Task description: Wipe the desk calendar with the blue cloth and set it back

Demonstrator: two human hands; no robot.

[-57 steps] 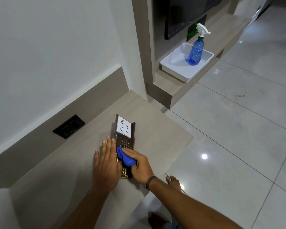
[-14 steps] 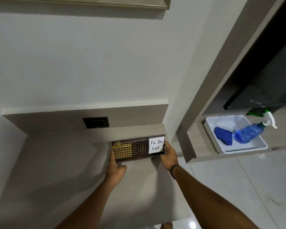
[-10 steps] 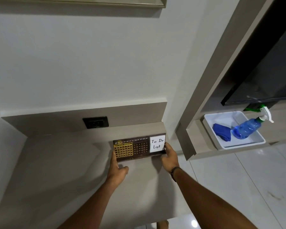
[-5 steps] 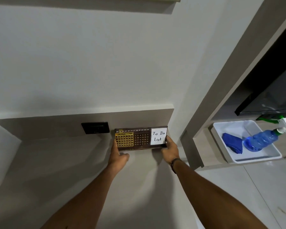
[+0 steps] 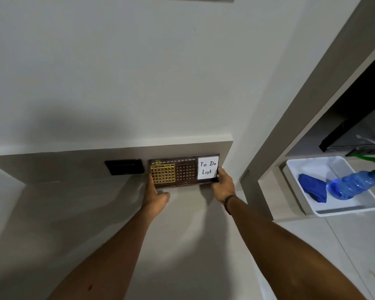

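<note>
Head view: left hand [image 5: 155, 197] and right hand [image 5: 223, 187] have their fingers closed on the desk calendar's [image 5: 183, 171] ends, upright beside the wall socket [image 5: 125, 169]. Set-back step; next, release gently. Blue cloth [image 5: 312, 188] lies in the tray [image 5: 346, 210].

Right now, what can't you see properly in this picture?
All from the head view:
- Spray bottle: its nozzle is cut off by the right edge.
- Desk calendar: the small numbers are too tiny to read; both bottom corners hide behind the left hand and right hand.
- Blue cloth: one end is hidden behind the bottle.
- Black wall socket: too dark for details.
</note>
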